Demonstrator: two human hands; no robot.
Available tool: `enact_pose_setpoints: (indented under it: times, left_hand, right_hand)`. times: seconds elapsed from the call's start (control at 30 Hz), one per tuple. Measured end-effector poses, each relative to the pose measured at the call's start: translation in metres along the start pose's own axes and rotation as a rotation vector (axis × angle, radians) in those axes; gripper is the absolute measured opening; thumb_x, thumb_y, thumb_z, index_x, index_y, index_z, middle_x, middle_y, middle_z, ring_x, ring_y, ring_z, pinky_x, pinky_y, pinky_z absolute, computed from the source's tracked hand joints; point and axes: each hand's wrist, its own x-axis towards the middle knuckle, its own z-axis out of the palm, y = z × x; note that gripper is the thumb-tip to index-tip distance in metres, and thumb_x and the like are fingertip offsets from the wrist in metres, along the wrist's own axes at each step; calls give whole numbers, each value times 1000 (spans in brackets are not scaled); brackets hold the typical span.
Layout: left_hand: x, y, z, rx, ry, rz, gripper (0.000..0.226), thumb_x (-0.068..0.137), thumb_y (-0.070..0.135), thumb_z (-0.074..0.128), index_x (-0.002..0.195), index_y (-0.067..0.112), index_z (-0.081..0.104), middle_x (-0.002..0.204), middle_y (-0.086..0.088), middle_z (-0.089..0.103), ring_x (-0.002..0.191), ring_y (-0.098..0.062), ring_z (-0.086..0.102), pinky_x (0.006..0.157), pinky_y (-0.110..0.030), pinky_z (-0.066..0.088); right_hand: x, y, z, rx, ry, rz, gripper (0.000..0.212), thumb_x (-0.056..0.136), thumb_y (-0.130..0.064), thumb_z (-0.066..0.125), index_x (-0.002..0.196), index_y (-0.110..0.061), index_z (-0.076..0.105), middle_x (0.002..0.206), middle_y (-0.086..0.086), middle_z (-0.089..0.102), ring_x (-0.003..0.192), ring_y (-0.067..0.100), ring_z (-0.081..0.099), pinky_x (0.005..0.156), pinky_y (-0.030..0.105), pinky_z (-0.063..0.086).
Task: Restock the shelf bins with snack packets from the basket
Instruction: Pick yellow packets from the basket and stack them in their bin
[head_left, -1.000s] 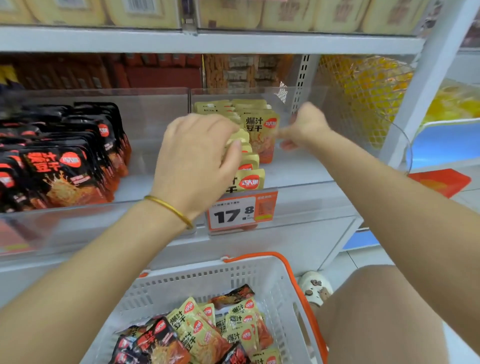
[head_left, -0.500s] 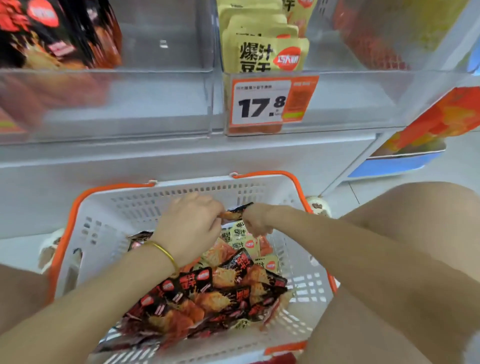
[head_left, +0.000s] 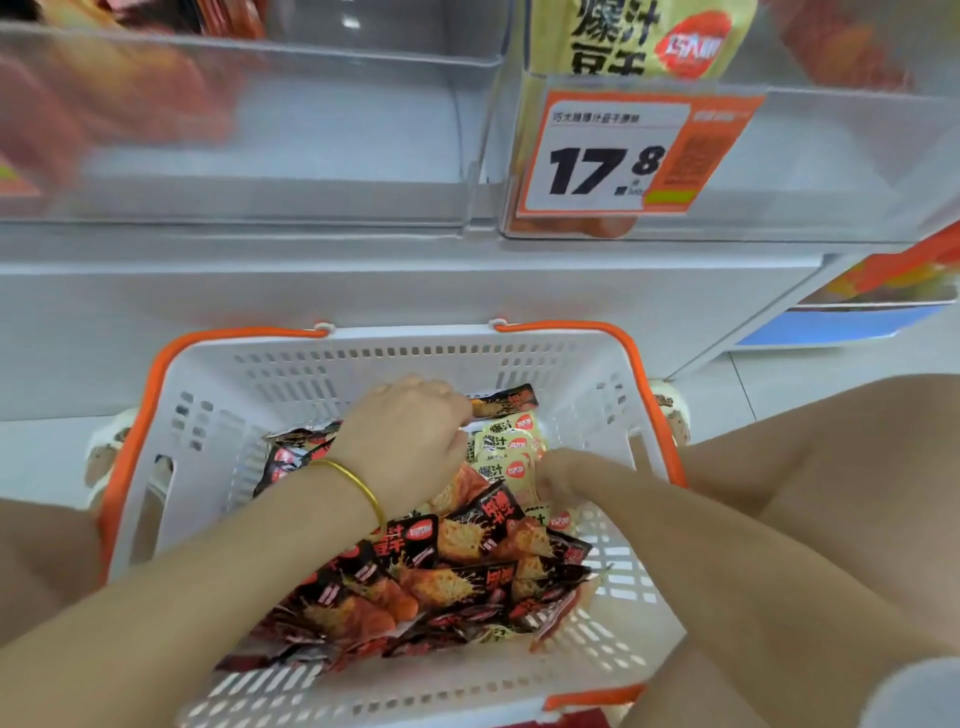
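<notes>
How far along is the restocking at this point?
Done: the bin behind the price tag holds yellow packets. In hand: left hand and right hand are down in the basket, grips unclear. Left: many black packets and several yellow ones lie there.

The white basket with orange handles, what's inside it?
A heap of black snack packets, a few yellow packets, and both hands: the left gripping a black packet, the right among the yellow. Whatever lies under the heap is covered.
</notes>
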Motion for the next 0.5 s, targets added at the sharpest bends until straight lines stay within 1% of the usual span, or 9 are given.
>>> enact_pose_setpoints:
  times: [0.07, 0.1, 0.17, 0.23, 0.27, 0.3, 0.37, 0.4, 0.5]
  left_hand:
    - [3, 1, 3, -35, -20, 1, 28, 97, 28, 38, 116, 23, 57, 116, 4, 58, 112, -16, 48, 95, -33, 41]
    - [4, 2, 3, -44, -48, -9, 27, 97, 28, 39, 116, 24, 57, 117, 4, 58, 113, -16, 48, 96, -34, 41]
    - [6, 4, 4, -61, -87, -16, 27, 96, 28, 40, 117, 24, 58, 119, 4, 58, 113, -17, 48, 95, -34, 42]
    - [7, 4, 5, -76, -125, -26, 27, 95, 27, 42, 116, 24, 59, 119, 4, 58, 113, -18, 49, 94, -35, 43]
    - [8, 5, 6, -87, -132, -32, 27, 95, 27, 43, 116, 23, 59, 119, 3, 58, 113, -18, 49, 94, -35, 43]
    - [9, 5, 6, -101, -147, -46, 26, 95, 27, 44, 116, 23, 59, 119, 3, 58, 113, -18, 49, 95, -36, 43]
    - [11, 3, 6, -149, -159, -67, 25, 94, 27, 47, 115, 21, 59, 118, 1, 57, 111, -18, 50, 94, -36, 43]
    - [11, 3, 5, -177, -158, -74, 25, 94, 27, 48, 115, 20, 59, 117, 1, 57, 109, -18, 51, 93, -35, 44]
    - [13, 3, 2, -298, -148, -96, 28, 92, 28, 55, 118, 18, 56, 118, 1, 57, 107, -16, 53, 91, -30, 44]
  right_hand:
    - [0, 5, -11, 57, -9, 22, 32, 88, -19, 65, 116, -5, 63, 121, 7, 61, 113, 25, 57, 100, 36, 46]
    - [-2, 8, -19, 81, 19, 9, 27, 87, -20, 66, 109, -5, 65, 116, 6, 63, 107, 23, 60, 96, 35, 49]
    - [-11, 12, -36, 157, 88, -29, 14, 84, -20, 70, 87, -7, 64, 96, 4, 66, 88, 20, 62, 83, 32, 53]
    - [-19, 16, -48, 220, 126, -50, 18, 81, -20, 74, 72, -10, 61, 77, 3, 62, 71, 18, 59, 65, 26, 52]
    - [-23, 17, -53, 252, 140, -57, 18, 80, -19, 75, 70, -10, 62, 72, 2, 60, 65, 16, 57, 58, 22, 50]
    - [-28, 18, -57, 278, 156, -77, 15, 79, -18, 75, 73, -8, 66, 73, 2, 62, 63, 13, 57, 54, 18, 48]
    - [-42, 19, -71, 309, 198, -113, 12, 79, -13, 75, 84, -3, 72, 83, 3, 68, 67, 13, 60, 52, 16, 46]
    - [-51, 18, -78, 326, 217, -131, 12, 79, -12, 74, 87, -3, 73, 83, 1, 68, 67, 12, 60, 51, 16, 46]
    - [-77, 16, -101, 360, 290, -190, 5, 80, -10, 73, 83, -7, 71, 69, -9, 60, 56, 5, 52, 49, 17, 43]
